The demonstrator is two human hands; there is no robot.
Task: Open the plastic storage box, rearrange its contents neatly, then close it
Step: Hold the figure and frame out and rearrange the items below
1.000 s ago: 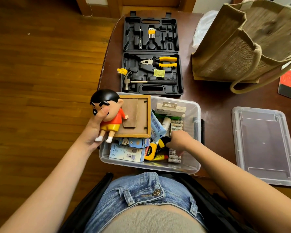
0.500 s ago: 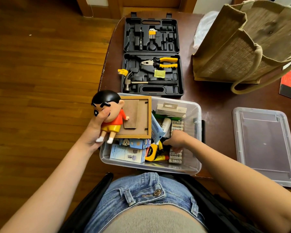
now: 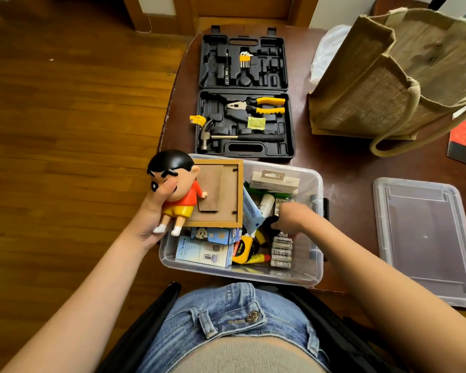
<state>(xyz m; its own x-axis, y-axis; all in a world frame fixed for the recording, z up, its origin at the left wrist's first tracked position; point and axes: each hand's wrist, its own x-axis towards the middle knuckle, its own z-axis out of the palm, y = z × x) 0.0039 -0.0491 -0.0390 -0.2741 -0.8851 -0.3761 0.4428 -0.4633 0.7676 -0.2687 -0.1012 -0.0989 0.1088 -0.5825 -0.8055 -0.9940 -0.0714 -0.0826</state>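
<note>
**Box open, both hands at work**

At the left rim of the clear storage box [image 3: 318,184], the left hand [image 3: 152,214] grips a cartoon figurine [image 3: 176,189], thumb pressed on its face, fingers curled behind. Inside the box, a wooden frame [image 3: 226,195] lies face down over small cartons [image 3: 203,250]. Further right the right hand [image 3: 293,218] reaches in, fingers pinching a black object [image 3: 270,226] (what it is, unclear) above a row of batteries [image 3: 281,251]. Right of the box lies its lid [image 3: 425,238].
</note>
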